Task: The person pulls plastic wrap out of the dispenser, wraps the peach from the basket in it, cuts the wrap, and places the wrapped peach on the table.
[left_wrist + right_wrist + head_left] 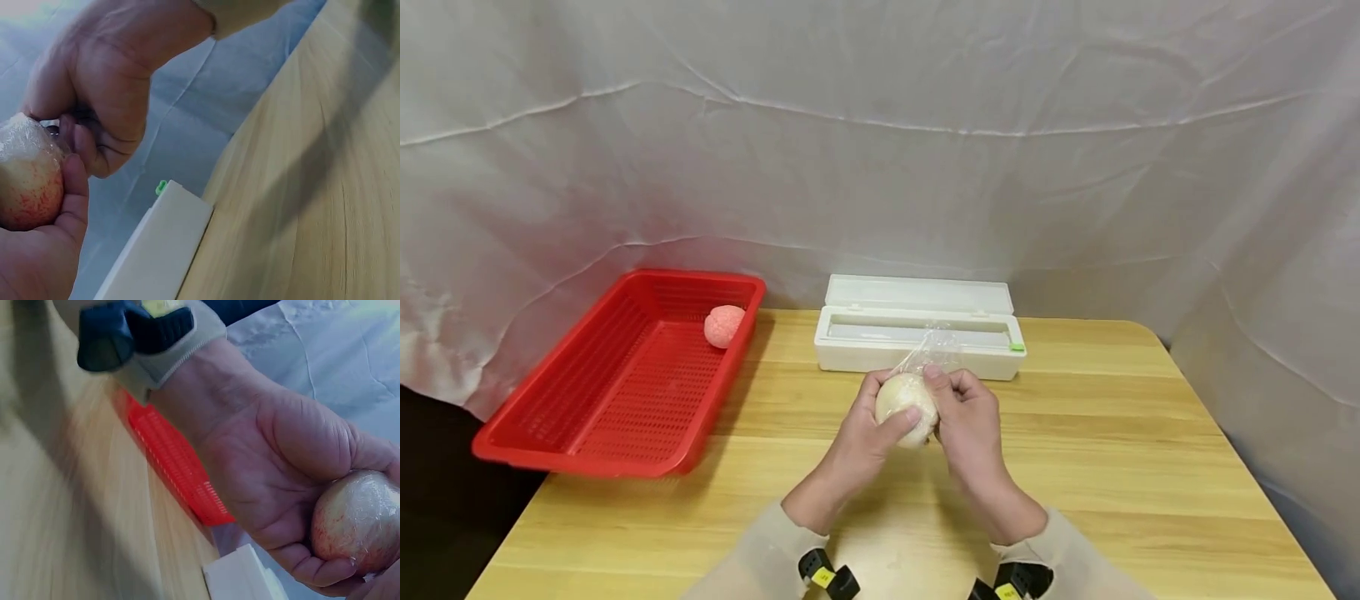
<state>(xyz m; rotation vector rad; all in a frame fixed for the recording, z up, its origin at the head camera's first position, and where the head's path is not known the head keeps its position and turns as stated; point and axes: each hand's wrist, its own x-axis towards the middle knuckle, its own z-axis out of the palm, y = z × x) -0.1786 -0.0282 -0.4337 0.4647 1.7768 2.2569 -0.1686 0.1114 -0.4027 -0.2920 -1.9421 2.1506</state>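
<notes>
A pale peach point(898, 395) with red speckles, wrapped in clear cling film point(937, 340), is held above the table in front of my body. My left hand point(867, 429) cups it, thumb lying across its near side. On the peach's right, my right hand point(972, 425) pinches the gathered film, and a loose end sticks up beyond the fingers. The left wrist view shows the red-speckled side of the peach point(28, 187) and the right hand's curled fingers point(94, 147) at its edge.
A white cling film box point(917, 360) with its lid raised stands at the back of the wooden table point(1120, 467). To the left is a red plastic basket point(696, 450) holding a pink bumpy ball point(724, 326). A pale cloth point(880, 167) hangs behind.
</notes>
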